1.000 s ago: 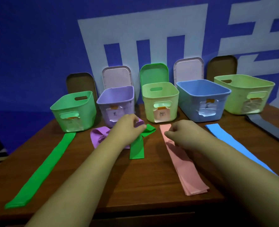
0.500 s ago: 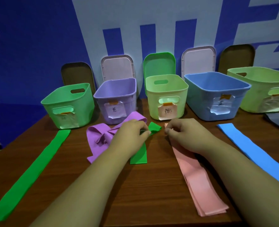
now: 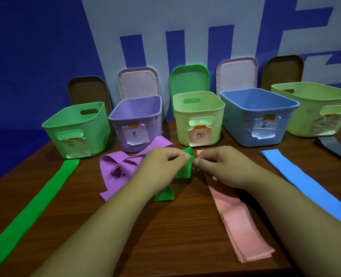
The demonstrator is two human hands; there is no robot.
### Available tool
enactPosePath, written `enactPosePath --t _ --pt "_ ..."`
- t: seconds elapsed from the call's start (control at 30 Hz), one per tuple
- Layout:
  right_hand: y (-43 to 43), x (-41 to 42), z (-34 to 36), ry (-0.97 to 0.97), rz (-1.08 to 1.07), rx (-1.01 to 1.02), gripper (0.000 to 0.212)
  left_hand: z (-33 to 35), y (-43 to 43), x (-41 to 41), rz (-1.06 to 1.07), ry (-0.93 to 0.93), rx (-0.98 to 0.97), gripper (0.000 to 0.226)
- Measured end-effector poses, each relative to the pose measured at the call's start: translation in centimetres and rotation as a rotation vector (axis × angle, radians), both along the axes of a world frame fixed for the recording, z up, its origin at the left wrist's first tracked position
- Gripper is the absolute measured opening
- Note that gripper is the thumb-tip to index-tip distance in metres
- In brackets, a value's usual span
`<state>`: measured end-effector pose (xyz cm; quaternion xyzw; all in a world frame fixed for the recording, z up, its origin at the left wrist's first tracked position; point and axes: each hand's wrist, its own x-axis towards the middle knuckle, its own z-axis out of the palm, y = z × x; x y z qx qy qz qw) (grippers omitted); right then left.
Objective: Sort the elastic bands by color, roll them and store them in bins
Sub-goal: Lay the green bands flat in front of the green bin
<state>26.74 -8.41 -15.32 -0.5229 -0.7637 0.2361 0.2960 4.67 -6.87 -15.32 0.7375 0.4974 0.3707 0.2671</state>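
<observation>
My left hand (image 3: 161,162) and my right hand (image 3: 219,164) meet over the table's middle and both pinch the far end of a short green band (image 3: 183,170), lifted off the wood; its near end (image 3: 164,194) hangs down to the table. A crumpled purple band (image 3: 117,168) lies just left of my left hand. Under my right wrist runs a folded pink band (image 3: 237,220). A long green band (image 3: 31,212) lies at the left, a blue band (image 3: 305,186) at the right, a dark grey band (image 3: 337,148) at the far right.
Five open bins stand in a row at the back: green (image 3: 75,130), purple (image 3: 137,120), pale green (image 3: 199,116), blue (image 3: 259,114), large pale green (image 3: 317,108). Lids lean on the blue wall behind them. The table's front edge is near my forearms.
The camera has moved closer. My left hand has raised the short green band's end off the table, and my right hand has left the pink band to pinch the same green end.
</observation>
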Motion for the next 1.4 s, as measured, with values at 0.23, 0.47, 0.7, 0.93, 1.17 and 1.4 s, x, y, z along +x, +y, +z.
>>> enactPosePath --t 0.23,0.47,0.7,0.93,1.17,1.4 --pt "-0.4 0.0 0.3 -0.019 0.005 -0.060 0.033 0.0 -0.6 0.2 -0.029 -0.031 -0.062 0.014" --pt "-1.0 -0.2 1.1 0.182 0.016 -0.234 0.032 0.3 -1.0 0.5 -0.073 -0.093 -0.063 0.012" --pt "-1.7 -0.4 1.8 0.246 0.079 -0.298 0.038 0.7 -1.1 0.1 -0.085 0.006 -0.009 0.013" --pt "-1.3 0.0 1.2 0.297 0.094 -0.319 0.033 1.2 -1.5 -0.1 -0.114 0.018 -0.004 0.015" --pt "-0.8 0.4 0.9 0.309 0.121 -0.314 0.030 1.5 -1.9 -0.1 -0.098 -0.036 -0.042 0.014" --pt "-0.6 0.5 0.7 0.238 0.119 -0.264 0.028 1.5 -2.0 -0.1 -0.074 -0.084 -0.081 0.012"
